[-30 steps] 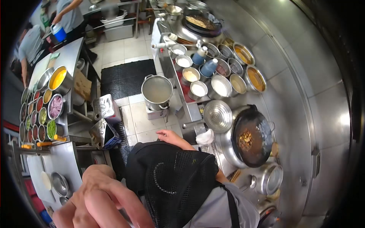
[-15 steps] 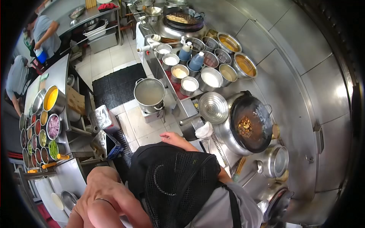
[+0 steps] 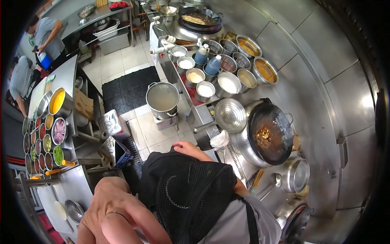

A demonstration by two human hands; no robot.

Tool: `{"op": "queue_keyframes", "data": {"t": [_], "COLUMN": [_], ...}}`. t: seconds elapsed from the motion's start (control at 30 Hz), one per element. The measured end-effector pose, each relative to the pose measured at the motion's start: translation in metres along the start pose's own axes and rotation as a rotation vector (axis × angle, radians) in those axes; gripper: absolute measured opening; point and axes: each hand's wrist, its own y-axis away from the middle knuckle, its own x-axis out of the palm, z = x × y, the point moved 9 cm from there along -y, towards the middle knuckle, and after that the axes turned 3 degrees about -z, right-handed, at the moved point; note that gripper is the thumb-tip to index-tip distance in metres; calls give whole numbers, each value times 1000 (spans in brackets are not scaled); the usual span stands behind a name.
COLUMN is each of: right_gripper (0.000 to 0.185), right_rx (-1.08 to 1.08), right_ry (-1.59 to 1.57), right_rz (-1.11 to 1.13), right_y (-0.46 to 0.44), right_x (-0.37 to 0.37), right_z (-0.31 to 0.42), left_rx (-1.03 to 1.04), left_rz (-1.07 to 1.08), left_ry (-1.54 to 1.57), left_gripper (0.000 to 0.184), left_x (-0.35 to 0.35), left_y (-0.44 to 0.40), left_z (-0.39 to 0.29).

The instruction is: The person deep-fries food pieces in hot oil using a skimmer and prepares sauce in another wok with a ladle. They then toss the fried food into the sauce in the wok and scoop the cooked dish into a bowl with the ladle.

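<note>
At the far left, two co-workers [image 3: 49,33] are standing by a steel counter, one of them holding a blue-and-white jug [image 3: 44,60]. Nearer, small metal containers [image 3: 42,131] are holding chopped ingredients, and a larger pot of orange liquid [image 3: 59,101] is standing just behind them. At the lower left, a metal bowl [image 3: 74,211] is sitting beside a pale round dish [image 3: 60,210].

The left hand [image 3: 118,211] is looming close to the camera, its knuckles facing up, its fingers bending and running out at the bottom edge; a ring is circling one finger. Whether it is gripping anything cannot be told, as the fingertips are hidden.

Further right, a stockpot [image 3: 162,97] is standing over the tiled floor. Below it, black mesh fabric [image 3: 189,187] is covering the front of the person's body. The right hand [image 3: 187,149] is resting at its upper edge, fingers together and loosely curling, touching the fabric; whether they are pinching it cannot be told.

To the right, a white cloth [image 3: 219,139] is lying just below a perforated skimmer [image 3: 230,116]. Beside the skimmer, a dark wok [image 3: 280,151] is holding browned pieces [image 3: 263,136] in liquid. A ladle [image 3: 278,179] is lying below the wok.
</note>
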Motion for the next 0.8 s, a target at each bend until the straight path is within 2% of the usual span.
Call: {"op": "queue_keyframes", "data": {"t": [0.17, 0.2, 0.27, 0.3, 0.4, 0.43, 0.57, 0.63, 0.67, 0.73, 0.77, 0.8], "right_gripper": [40, 39, 39, 39, 38, 38, 39, 40, 40, 39, 39, 40], "right_rx": [-2, 8, 18, 7, -21, -34, -11, 48, 47, 51, 44, 21], "right_ry": [3, 1, -5, -34, -19, 21, -20, -16, -14, -62, -62, -60], "right_rz": [20, 9, 3, -21, -53, -61, -40, 22, 33, 30, 48, 15], "right_y": [2, 4, 4, 3, 4, 5, 7, 6, 5, 5, 4, 3], "right_x": [-6, -8, -7, -8, -13, -15, -18, -15, -15, -16, -14, -18], "right_z": [6, 5, 2, -6, -8, -6, -2, -6, -6, -7, -6, -5], "left_rx": [-402, -402, -400, -401, -175, 26, 29, 52, 63, 80, 102, 25], "left_rz": [-431, -431, -350, -353, 44, 139, 96, -156, -283, -537, -588, -513], "left_ry": [-318, -321, -123, -125, 127, -60, -39, -155, -213, -330, -345, -331], "left_gripper": [11, 11, 10, 10, 27, 28, 22, 5, 6, 23, 8, 7], "left_x": [-18, -18, -13, -15, 6, 7, 1, -9, -14, -25, -34, -45], "left_y": [-47, -54, -67, -52, 3, -2, -18, -32, -37, -37, -25, -19], "left_z": [17, 16, 20, 22, 20, 8, 12, 20, 23, 22, 18, 29]}}
